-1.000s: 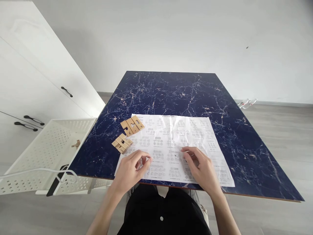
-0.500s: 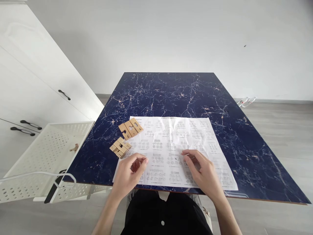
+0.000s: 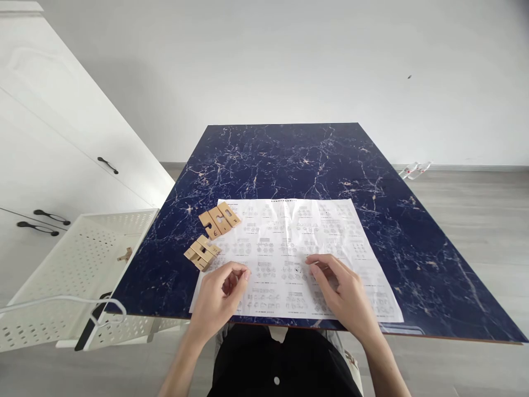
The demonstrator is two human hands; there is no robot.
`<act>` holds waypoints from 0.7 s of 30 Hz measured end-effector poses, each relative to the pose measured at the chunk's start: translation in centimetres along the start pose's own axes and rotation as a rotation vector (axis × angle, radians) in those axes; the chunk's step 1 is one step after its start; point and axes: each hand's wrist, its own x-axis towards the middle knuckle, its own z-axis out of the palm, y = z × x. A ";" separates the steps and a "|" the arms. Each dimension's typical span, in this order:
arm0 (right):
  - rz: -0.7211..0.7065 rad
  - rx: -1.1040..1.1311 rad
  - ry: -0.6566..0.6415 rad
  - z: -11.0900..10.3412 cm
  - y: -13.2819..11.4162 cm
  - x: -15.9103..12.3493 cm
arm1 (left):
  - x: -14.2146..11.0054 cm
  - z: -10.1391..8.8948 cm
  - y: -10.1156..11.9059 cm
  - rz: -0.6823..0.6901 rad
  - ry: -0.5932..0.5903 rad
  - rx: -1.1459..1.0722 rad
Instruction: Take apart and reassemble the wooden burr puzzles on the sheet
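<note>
A large sheet of paper [image 3: 273,275] printed with rows of small diagrams lies near the front edge of the blue marbled table [image 3: 281,160]. My left hand [image 3: 219,289] rests on its lower left part, fingers loosely curled, thumb tip by the index fingertip; I see nothing held. On the lower right part lies my right hand [image 3: 341,286], empty, thumb apart from its bent fingers. Three flat wooden pieces [image 3: 220,219] with cutouts and handwritten numbers sit side by side at the sheet's upper left. Nearer my left hand is a cluster of interlocked wooden pieces [image 3: 202,252].
To the left stands a white perforated basket [image 3: 82,253], with a small wooden piece [image 3: 125,254] inside and a white cable [image 3: 61,298] across its front. A white cabinet [image 3: 61,138] is behind it. Clear bottles [image 3: 415,170] are on the floor past the table's right edge.
The camera view has shifted slightly. Both hands, the sheet and the wooden pieces keep their places on the table.
</note>
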 end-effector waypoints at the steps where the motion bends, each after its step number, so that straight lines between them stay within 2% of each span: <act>1: 0.001 -0.003 0.004 0.0 0.0 0.0 | 0.1 0.0 0.1 0.001 0.002 0.002; 21: -0.026 0.002 0.025 0.2 0.0 0.0 | 0.3 -0.1 0.7 0.016 0.009 0.010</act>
